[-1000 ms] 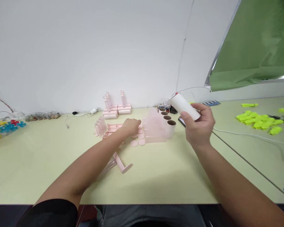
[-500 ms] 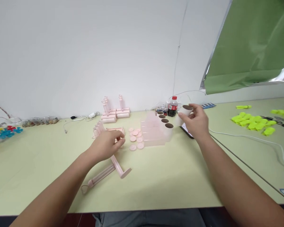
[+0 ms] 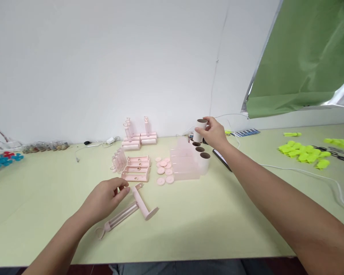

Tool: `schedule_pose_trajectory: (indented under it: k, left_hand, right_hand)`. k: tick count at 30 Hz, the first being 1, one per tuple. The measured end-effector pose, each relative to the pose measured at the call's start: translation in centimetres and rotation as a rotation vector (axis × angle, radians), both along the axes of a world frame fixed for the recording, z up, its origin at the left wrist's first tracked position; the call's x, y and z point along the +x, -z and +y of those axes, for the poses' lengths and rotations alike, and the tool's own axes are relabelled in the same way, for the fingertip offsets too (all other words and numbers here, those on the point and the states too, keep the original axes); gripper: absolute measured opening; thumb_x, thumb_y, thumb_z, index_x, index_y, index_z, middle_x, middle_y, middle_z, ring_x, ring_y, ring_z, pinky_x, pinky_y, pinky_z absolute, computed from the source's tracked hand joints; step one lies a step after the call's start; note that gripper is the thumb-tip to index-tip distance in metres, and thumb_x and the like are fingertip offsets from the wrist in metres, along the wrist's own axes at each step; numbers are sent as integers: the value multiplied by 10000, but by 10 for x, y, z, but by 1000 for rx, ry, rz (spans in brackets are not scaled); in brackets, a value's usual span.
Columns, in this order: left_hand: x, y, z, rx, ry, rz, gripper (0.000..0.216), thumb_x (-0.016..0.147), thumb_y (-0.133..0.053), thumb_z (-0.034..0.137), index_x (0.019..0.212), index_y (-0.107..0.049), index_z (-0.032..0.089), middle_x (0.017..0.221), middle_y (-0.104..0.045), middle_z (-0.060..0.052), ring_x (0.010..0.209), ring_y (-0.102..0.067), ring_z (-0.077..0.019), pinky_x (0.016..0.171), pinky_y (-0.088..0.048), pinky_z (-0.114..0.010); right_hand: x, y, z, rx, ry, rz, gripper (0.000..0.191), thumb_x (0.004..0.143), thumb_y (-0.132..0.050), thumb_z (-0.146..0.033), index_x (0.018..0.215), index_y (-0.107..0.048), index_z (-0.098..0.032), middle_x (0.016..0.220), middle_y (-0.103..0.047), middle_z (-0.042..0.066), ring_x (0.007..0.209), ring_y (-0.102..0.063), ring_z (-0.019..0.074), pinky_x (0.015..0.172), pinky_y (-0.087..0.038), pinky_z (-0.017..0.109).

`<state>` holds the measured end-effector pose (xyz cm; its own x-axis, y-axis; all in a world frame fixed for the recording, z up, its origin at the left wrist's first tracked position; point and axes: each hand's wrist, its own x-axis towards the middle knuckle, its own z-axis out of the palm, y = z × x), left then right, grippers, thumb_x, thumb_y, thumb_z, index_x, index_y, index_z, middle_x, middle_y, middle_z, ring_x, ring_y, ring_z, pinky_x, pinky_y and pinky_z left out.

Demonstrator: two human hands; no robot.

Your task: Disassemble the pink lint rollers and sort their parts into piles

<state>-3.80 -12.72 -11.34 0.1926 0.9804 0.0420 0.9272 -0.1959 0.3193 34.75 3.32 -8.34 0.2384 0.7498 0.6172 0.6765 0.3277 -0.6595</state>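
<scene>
My right hand (image 3: 213, 133) grips a white roll (image 3: 200, 131) with a brown cardboard core. It is held upright above the far end of a row of similar rolls (image 3: 205, 162). My left hand (image 3: 110, 196) hovers beside a pink T-shaped assembly, its thumb and fingers apart with nothing between them. That assembly is a pink frame with a round end plate (image 3: 143, 202) joined to a clear-barrelled handle (image 3: 122, 217) with a loop at its end. Behind my left hand lie pink frames (image 3: 136, 169) and a bunch of clear-barrelled handles (image 3: 119, 160).
Pink round caps (image 3: 161, 170) lie left of stacked translucent pink covers (image 3: 185, 164). Finished-looking pink pieces (image 3: 132, 143) stand near the wall. A phone (image 3: 222, 159) and white cable (image 3: 298, 167) are on the right, with yellow-green pieces (image 3: 302, 151) and scissors (image 3: 335, 153) farther over.
My right hand has carried the white roll leftward and away from me, over the row's far end, now hiding the cola bottle. My left hand has drawn back left, uncovering the pink frames.
</scene>
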Motion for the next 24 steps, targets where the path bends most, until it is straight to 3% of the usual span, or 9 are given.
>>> schedule_pose_trajectory:
  k: [7, 14, 20, 24]
  left_hand:
    - [-7, 4, -6, -52, -6, -11, 372, 899, -399, 528, 935, -629, 238, 862, -681, -24, 726, -607, -196, 631, -424, -301]
    - [-5, 7, -7, -48, 10, -18, 358, 903, -407, 515, 910, -636, 240, 843, -681, -20, 703, -604, -187, 625, -431, -294]
    - [-5, 10, -4, -2, 27, -24, 361, 905, -413, 514, 865, -629, 227, 863, -679, -39, 709, -598, -194, 616, -422, -294]
    - [1, 13, -7, -49, 54, -40, 378, 868, -466, 556, 911, -652, 229, 902, -675, -57, 734, -601, -213, 617, -417, -299]
  right_hand:
    - [-5, 20, 21, -59, 10, -32, 563, 714, -687, -405, 1227, -570, -204, 1082, -677, 94, 797, -621, 223, 783, -504, 424]
    - [-6, 20, 26, -53, 25, -48, 573, 711, -674, -397, 1240, -556, -212, 1114, -665, 107, 838, -623, 250, 802, -490, 436]
    - [-4, 25, 23, -76, 22, -2, 745, 708, -677, -451, 1360, -425, -191, 1102, -657, 126, 869, -614, 262, 804, -476, 437]
    - [-3, 20, 14, 23, 67, 85, 646, 769, -613, -480, 1321, -429, -198, 1140, -626, 128, 873, -592, 246, 808, -476, 440]
